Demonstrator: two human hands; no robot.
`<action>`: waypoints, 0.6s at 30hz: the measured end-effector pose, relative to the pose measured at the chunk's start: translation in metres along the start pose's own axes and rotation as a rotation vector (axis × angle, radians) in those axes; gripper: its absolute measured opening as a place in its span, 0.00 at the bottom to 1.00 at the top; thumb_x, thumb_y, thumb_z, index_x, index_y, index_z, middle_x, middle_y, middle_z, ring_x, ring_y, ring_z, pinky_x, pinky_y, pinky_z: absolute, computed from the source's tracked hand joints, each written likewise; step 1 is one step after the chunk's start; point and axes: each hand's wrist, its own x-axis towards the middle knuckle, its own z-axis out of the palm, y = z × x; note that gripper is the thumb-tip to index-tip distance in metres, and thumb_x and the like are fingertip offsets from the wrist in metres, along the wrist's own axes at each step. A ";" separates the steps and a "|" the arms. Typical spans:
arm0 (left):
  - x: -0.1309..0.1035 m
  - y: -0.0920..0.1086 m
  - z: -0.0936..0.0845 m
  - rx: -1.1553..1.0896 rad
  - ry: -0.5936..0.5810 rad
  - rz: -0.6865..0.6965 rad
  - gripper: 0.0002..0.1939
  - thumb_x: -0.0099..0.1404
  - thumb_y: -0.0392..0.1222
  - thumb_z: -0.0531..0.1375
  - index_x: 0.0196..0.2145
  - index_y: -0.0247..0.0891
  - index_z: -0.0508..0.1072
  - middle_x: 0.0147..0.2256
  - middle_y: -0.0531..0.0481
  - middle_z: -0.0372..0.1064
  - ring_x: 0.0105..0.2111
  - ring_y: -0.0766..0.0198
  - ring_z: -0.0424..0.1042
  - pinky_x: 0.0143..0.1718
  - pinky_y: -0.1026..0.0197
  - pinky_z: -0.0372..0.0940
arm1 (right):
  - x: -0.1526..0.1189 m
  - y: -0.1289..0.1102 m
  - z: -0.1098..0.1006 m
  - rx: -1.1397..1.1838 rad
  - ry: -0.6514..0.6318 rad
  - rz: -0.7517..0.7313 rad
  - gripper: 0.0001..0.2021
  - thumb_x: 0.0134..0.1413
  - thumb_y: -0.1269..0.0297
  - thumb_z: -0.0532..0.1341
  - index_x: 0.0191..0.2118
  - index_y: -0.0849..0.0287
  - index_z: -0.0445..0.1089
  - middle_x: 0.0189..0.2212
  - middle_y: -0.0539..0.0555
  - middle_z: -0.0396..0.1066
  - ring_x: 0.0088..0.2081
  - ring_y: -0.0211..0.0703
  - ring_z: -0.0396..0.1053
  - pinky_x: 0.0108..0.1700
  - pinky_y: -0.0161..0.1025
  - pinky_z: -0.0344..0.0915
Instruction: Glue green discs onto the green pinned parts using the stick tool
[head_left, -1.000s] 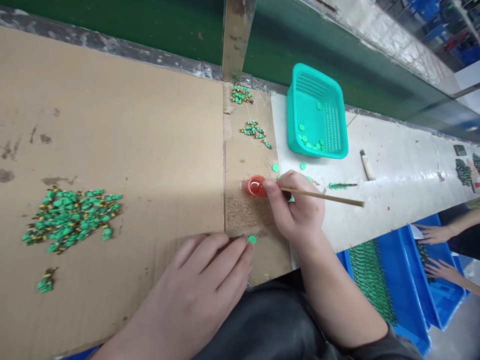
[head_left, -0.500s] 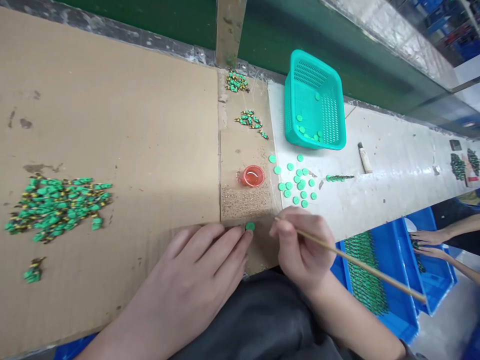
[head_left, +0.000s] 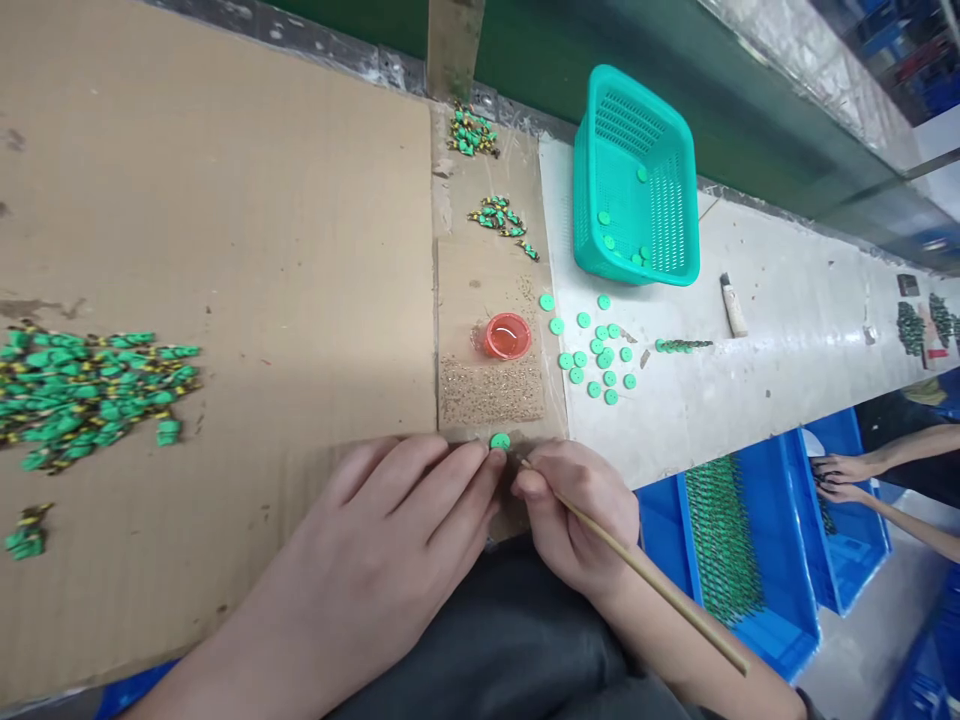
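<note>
At the near edge of the brown cardboard, the left hand (head_left: 405, 540) lies palm down, fingers nearly together, one fingertip touching the small round green button (head_left: 500, 441), just nearer than the red plastic cup (head_left: 508, 336); whether it grips anything underneath is hidden. To its right, the right hand (head_left: 585, 510) pinches a thin tan wooden stick (head_left: 652, 572) slanting towards the near right, wrist low, curled fingers partly out of sight
</note>
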 end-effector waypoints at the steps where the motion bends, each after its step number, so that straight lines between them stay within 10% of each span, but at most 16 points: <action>1: -0.001 0.000 0.000 -0.005 -0.004 0.003 0.15 0.84 0.38 0.55 0.53 0.38 0.83 0.58 0.43 0.81 0.55 0.44 0.73 0.54 0.40 0.66 | 0.000 0.000 0.001 -0.006 0.000 -0.007 0.08 0.82 0.69 0.59 0.44 0.53 0.70 0.32 0.50 0.78 0.32 0.40 0.77 0.38 0.37 0.81; 18: -0.007 0.000 -0.002 -0.018 -0.022 0.012 0.13 0.80 0.34 0.58 0.54 0.36 0.82 0.60 0.43 0.80 0.57 0.44 0.72 0.57 0.40 0.65 | 0.002 0.000 0.001 -0.059 -0.014 -0.049 0.07 0.80 0.71 0.60 0.44 0.54 0.71 0.31 0.51 0.78 0.31 0.42 0.77 0.37 0.38 0.81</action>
